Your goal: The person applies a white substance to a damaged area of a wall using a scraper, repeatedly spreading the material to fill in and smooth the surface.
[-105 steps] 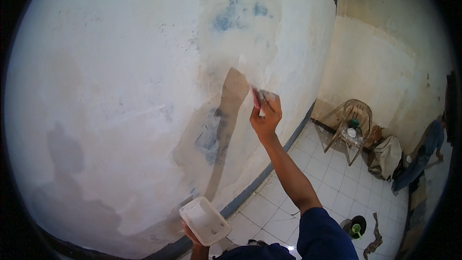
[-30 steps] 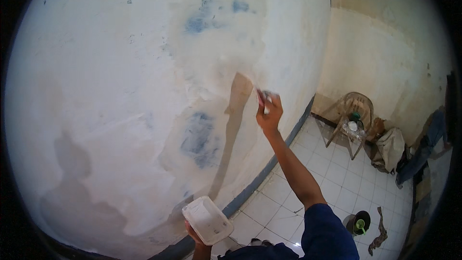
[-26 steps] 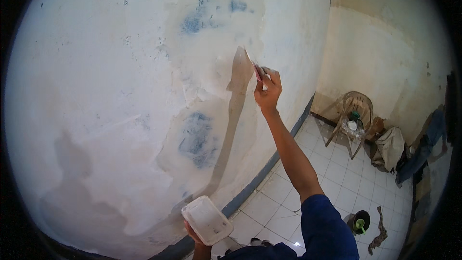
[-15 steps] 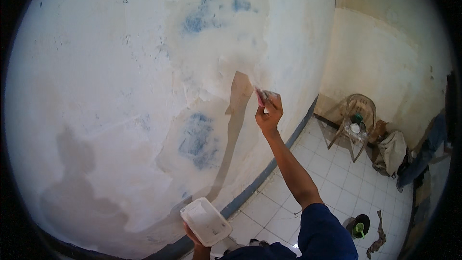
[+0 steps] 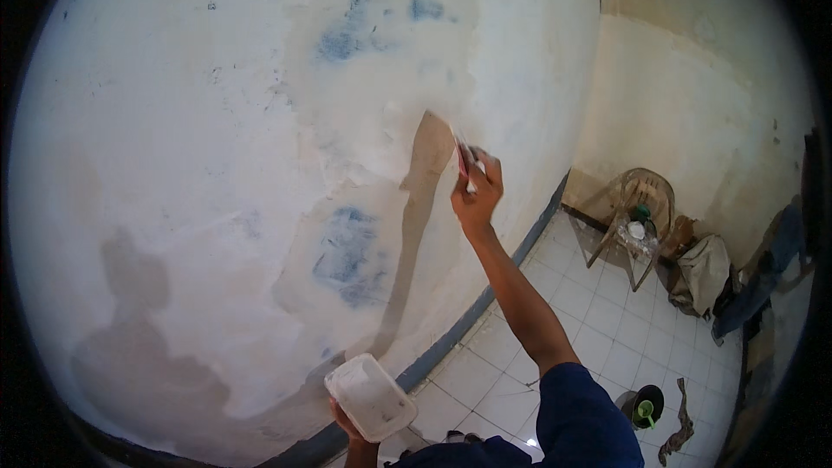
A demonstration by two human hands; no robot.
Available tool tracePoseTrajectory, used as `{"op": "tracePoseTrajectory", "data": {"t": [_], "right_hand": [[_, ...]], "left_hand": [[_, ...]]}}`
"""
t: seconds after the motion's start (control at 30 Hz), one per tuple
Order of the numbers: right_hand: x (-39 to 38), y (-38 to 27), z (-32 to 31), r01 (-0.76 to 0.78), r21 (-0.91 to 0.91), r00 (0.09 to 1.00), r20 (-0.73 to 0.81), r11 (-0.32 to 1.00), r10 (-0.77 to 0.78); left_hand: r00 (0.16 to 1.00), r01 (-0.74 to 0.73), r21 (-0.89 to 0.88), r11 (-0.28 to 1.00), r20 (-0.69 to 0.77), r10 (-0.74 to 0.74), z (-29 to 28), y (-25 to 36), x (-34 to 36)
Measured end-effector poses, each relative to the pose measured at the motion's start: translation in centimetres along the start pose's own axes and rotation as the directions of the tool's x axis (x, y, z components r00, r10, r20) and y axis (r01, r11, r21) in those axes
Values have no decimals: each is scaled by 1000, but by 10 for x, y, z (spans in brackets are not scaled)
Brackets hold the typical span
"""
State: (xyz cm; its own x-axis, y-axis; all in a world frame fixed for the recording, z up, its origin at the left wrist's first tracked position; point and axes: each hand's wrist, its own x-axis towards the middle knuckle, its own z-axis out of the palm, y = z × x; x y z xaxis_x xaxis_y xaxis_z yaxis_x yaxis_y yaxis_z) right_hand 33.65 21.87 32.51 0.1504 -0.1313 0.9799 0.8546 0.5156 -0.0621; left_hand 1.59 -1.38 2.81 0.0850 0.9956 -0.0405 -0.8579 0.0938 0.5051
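My right hand point(image 5: 478, 196) is raised at the wall, its fingers closed around a thin putty scraper point(image 5: 462, 156) with a reddish-pink part and a pale blade edge. The blade meets the wall or sits very close to it, beside the tip of my arm's shadow. Low down, my left hand point(image 5: 346, 422) grips a white rectangular plastic tub point(image 5: 381, 403) by its side, with whitish paste smeared inside. In front of me the white wall point(image 5: 199, 147) carries smooth beige-white filled areas and several blue patches point(image 5: 351, 251) showing through.
A dark blue-grey skirting strip point(image 5: 464, 325) borders the white tiled floor point(image 5: 494, 381). Near the far corner stands a dirty plastic chair point(image 5: 646, 208) with things on it, beside a pale cloth heap point(image 5: 704, 269). A dark bucket point(image 5: 652, 394) and a twisted rag point(image 5: 679, 429) lie to the right.
My right hand and the scraper have moved slightly up and left along the wall. My left hand keeps the tub in about the same place. The view has shifted a little.
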Motion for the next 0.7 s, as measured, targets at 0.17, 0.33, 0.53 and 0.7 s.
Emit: {"op": "tracePoseTrajectory", "data": {"t": [0.17, 0.33, 0.53, 0.7], "right_hand": [[-27, -36, 14, 10, -31, 980, 199, 999, -3], [-32, -34, -26, 5, 83, 979, 205, 996, -22], [4, -4, 5, -181, -55, 982, -70, 982, 177], [-22, -28, 4, 6, 6, 990, 140, 1000, -7]], "left_hand": [[1000, 0, -26, 1000, 13, 1, 5, -4, 2], [996, 21, -31, 999, 92, -18, 0, -5, 1], [997, -20, 12, 1000, 69, 20, -8, -9, 3], [1000, -7, -30, 1000, -14, 7, -29, -4, -5]]}}
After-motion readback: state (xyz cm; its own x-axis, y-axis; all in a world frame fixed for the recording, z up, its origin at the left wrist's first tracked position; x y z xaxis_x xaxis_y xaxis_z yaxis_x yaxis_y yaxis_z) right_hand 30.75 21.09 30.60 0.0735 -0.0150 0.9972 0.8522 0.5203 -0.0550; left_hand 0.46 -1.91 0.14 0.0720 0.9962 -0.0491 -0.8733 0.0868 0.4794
